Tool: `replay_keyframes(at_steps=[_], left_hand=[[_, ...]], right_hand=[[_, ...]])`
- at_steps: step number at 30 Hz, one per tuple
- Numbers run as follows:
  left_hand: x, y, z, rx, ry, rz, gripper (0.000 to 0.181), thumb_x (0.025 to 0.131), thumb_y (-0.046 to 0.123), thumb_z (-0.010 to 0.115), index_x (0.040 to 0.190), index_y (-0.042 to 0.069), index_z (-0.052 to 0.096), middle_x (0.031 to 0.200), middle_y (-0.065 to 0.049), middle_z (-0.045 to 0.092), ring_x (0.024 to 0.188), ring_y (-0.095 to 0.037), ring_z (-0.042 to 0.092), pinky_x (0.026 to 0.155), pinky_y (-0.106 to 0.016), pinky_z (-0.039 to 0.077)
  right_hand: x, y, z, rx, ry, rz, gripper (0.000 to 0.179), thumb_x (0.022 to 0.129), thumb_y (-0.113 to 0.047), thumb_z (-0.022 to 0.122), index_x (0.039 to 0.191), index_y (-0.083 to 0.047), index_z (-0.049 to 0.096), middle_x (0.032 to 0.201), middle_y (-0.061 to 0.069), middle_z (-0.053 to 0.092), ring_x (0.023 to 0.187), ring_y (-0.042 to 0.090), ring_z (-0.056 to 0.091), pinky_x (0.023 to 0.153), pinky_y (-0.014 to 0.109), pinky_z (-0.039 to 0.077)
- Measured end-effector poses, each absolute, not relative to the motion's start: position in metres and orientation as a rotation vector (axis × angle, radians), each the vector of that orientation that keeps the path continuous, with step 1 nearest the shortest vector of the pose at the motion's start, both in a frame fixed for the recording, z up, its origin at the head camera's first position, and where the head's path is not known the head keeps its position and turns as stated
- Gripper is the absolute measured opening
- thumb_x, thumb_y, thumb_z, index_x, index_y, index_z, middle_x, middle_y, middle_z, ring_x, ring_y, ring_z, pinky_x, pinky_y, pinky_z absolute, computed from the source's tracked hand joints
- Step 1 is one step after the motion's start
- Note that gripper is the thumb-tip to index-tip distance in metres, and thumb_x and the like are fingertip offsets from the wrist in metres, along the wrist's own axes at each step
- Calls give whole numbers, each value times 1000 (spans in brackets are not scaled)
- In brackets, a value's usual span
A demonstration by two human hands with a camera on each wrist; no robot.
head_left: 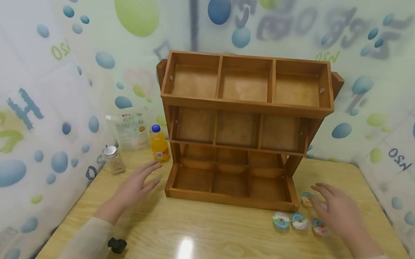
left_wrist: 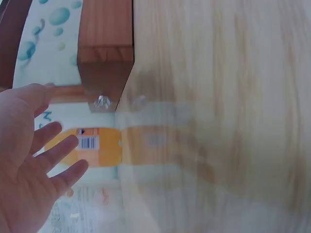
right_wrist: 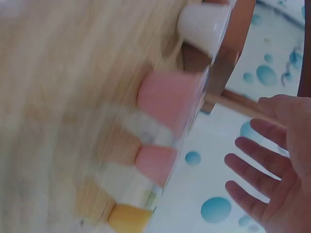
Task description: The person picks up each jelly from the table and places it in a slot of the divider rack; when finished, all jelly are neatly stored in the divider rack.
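A brown wooden shelf rack [head_left: 228, 199] with divided compartments stands on the table between my hands. My left hand [head_left: 137, 187] hovers by its left front corner with fingers spread, holding nothing. Close to that hand is an orange drink bottle [head_left: 159, 144] with a blue cap; its label [left_wrist: 89, 142] shows in the left wrist view. My right hand [head_left: 342, 211], also spread and holding nothing, is above several small lidded cups [head_left: 299, 221], partly covering that group. From the right wrist, a white cup [right_wrist: 201, 26], pink cups [right_wrist: 167, 99] and a yellow cup [right_wrist: 129, 218] are visible.
A white pouch [head_left: 130, 131] leans at the back left wall, and a glass jar [head_left: 114, 160] with a silver lid stands before it. Patterned walls [head_left: 19, 125] enclose the light wooden table [head_left: 217, 242] at the left, back and right.
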State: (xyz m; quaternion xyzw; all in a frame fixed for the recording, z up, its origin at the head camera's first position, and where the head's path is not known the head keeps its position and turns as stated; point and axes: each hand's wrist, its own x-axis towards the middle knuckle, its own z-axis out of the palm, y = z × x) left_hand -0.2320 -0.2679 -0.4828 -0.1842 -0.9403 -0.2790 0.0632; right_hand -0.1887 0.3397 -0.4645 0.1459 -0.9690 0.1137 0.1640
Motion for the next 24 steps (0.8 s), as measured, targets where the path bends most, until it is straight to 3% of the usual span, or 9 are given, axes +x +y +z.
replay_keyframes(at_steps=[3,9,16,22,24], left_hand=[[-235,-262,-487,-630,-2847,-877,47,105,20,62,150,10,53,161,-19,43,144,-45,45,115,-65,40],[-238,-255,-494,-652,-2888,-942,41,106,20,60,146,12,58,161,-14,45,146,-41,44,117,-61,40],[-240,-252,-494,-686,-2904,-957,38,106,23,61,143,13,62,161,-8,47,148,-36,44,120,-58,38],[-240,-248,-492,-672,-2905,-957,36,104,23,64,139,13,65,157,-6,52,146,-35,47,119,-58,39],[-240,-248,-492,-671,-2905,-933,35,104,22,64,138,13,65,157,-6,52,146,-35,47,120,-58,38]], right_hand=[[-182,331,-466,488,-2685,355,38,91,-22,78,125,-7,70,130,18,68,108,46,67,82,62,57],[-172,310,-470,687,-2507,376,45,76,-12,87,117,-5,72,118,14,73,102,38,71,83,56,59],[-157,288,-474,713,-2600,402,37,81,-23,87,116,-17,76,117,10,74,103,35,71,86,61,57],[-154,280,-482,761,-2626,399,34,80,-29,88,110,-20,76,114,4,76,105,34,70,94,75,47],[-154,279,-484,775,-2627,382,35,78,-31,89,109,-20,76,112,2,76,104,32,70,93,72,49]])
